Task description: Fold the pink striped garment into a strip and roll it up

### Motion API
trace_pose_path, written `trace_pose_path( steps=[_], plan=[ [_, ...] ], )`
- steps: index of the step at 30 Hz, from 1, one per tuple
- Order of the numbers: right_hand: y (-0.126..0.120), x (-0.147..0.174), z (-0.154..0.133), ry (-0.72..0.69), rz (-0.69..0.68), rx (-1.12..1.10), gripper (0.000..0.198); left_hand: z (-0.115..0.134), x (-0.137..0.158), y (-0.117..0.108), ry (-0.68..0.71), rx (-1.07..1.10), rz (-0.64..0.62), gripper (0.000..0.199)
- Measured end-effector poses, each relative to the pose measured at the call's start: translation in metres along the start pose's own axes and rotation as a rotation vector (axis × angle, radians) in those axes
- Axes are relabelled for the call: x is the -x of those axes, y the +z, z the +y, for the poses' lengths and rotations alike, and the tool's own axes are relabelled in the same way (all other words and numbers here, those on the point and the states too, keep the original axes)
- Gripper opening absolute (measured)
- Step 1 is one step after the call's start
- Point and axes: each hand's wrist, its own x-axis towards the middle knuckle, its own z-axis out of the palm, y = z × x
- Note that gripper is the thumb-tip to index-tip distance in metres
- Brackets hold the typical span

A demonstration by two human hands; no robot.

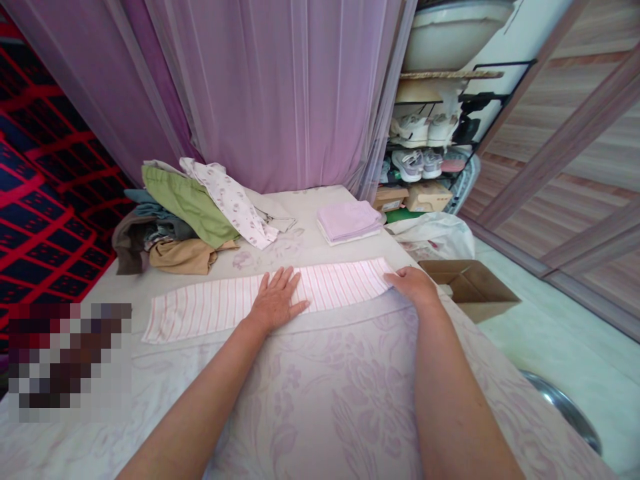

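Note:
A long strip of folded cloth, a pink-and-white striped garment [200, 309], lies flat across the bed [320, 400]. My left hand [277, 300] rests palm down on its middle, fingers spread. At its right end, my right hand [413, 283] pinches the edge between thumb and fingers. Which kind of garment it is cannot be made out. Beyond it, to the right, sits a neat stack with a folded lilac cloth [349, 220] on top and a white one beneath.
A loose heap of clothes, with green trousers [187, 203] and a white patterned garment [233, 200], lies at the back left. Purple curtains [280, 93] hang behind the bed. On the right stand a shoe rack [425, 143], a cardboard box [470, 287] and a metal basin [563, 407].

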Motion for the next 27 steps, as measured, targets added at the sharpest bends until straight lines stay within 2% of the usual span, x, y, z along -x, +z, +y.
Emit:
trace_pose_path(
  steps=[3,5,14,18,22,25,27],
  plan=[
    [0.000,0.002,-0.007,-0.019,0.010,-0.162,0.029,0.000,0.000,0.001,-0.001,0.000,0.019,0.076],
    [0.000,0.005,-0.015,-0.049,0.075,-0.221,0.030,0.000,0.001,0.001,-0.006,-0.005,0.018,0.076],
    [-0.008,0.036,-0.059,-0.202,0.311,-0.238,0.025,0.001,-0.001,-0.001,-0.012,0.029,-0.011,0.075],
    [0.000,0.054,-0.080,-0.302,0.354,-0.323,0.024,0.002,0.002,-0.001,-0.016,0.037,0.024,0.074],
    [0.018,0.068,-0.100,-0.413,0.329,-0.388,0.023,0.008,0.025,-0.004,0.033,0.040,0.140,0.059],
    [0.029,0.076,-0.110,-0.475,0.305,-0.410,0.021,0.007,0.052,-0.007,0.118,0.079,0.143,0.046],
    [0.035,0.082,-0.115,-0.509,0.284,-0.398,0.018,0.000,0.071,-0.007,0.123,0.100,0.150,0.043]
  ],
)
